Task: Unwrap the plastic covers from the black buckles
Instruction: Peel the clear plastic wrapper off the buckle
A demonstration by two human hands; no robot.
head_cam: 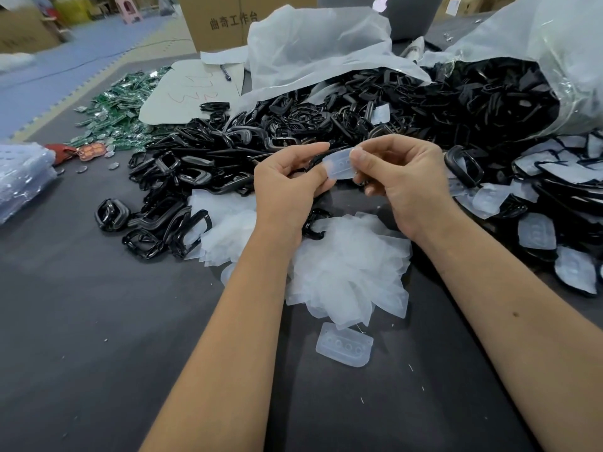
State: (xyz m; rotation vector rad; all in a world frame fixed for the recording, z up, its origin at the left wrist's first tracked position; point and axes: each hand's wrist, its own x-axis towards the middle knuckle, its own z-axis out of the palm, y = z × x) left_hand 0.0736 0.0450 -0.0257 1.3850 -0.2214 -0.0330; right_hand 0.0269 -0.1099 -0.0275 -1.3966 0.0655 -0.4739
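I see both hands raised over the middle of the dark table (98, 321), close together. My right hand (408, 184) pinches a translucent plastic cover (337, 166) between thumb and forefinger, its other fingers curled under. My left hand (287, 184) is curled around the near end of the same piece; a sliver of black buckle (315, 163) shows at the cover's left edge, mostly hidden by the fingers, so I cannot tell how much of it is out of the cover.

Directly below the hands lies a heap of removed covers (349, 272), with one single cover (344, 344) lying apart at its near edge. The pile of bare buckles (195, 177) spreads to the left and behind the hands, reaching back into a large open plastic bag (538, 44). Buckles wrapped in covers (554, 197) crowd the right edge of the table, just beside my right wrist.

Open tabletop lies near and to the left of my forearms. Further left, green packets (120, 109) are scattered near the far table edge, and a stack of clear bags (23, 177) sits at the left border. A cardboard box (222, 21) stands behind.
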